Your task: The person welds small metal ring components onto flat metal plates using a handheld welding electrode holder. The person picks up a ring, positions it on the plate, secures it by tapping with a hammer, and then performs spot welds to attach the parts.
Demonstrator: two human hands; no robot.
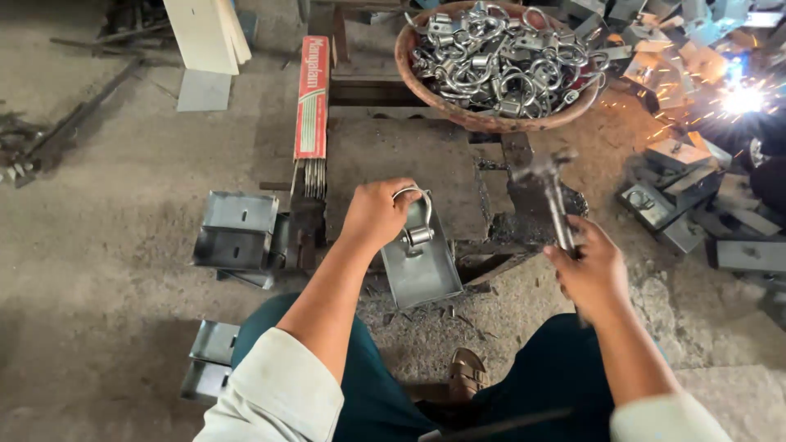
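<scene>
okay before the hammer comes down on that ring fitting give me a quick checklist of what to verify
1. Left hand holds the ring fitting on the metal tray: ok.
2. Right hand grips the hammer handle: ok.
3. Fingers clear of the strike spot: not ok, they wrap the ring.
4. Tray seated flat: cannot tell.
5. Welding sparks nearby at right: not ok.
6. Bowl of fittings beyond the swing: ok.

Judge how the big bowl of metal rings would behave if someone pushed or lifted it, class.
The bowl is heaped with steel rings, so it is probably heavy for its size and would drag rather than slide. Its rounded underside suggests that it might rock or tip if pushed at the rim. The loose, interlocked rings would likely shift and rattle, and some could spill.
</scene>
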